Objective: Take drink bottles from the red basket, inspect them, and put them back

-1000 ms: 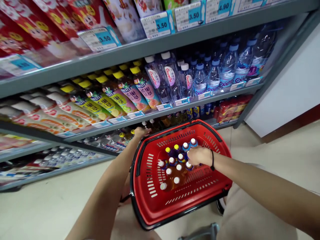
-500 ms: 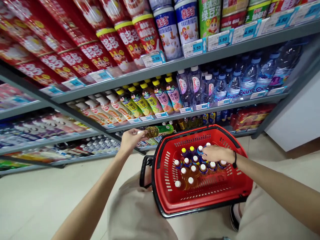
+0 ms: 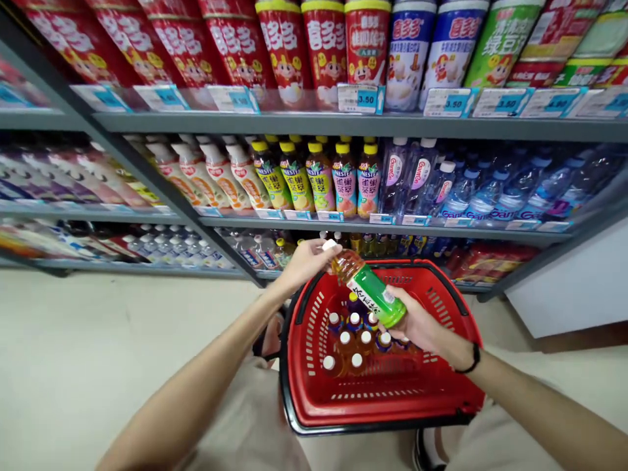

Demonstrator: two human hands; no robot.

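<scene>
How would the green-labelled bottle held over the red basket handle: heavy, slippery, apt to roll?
The bottle looks full of amber liquid, so probably heavy for its size. Its round body would likely roll if laid flat. The glossy label may be slick; the left hand and right hand hold both ends.

Bright, even shop light from overhead here, and the pale floor [image 3: 73,340] at near left glows close to washed out. Shadows are soft, pooling under the shelves [image 3: 294,123]. The wide lens bows those boards toward the edges, and the far-left bottles [image 3: 44,176] smear into blur. Dead centre, the green-labelled bottle [image 3: 369,291] is crisp, faint sheen on the red basket [image 3: 441,392].
</scene>
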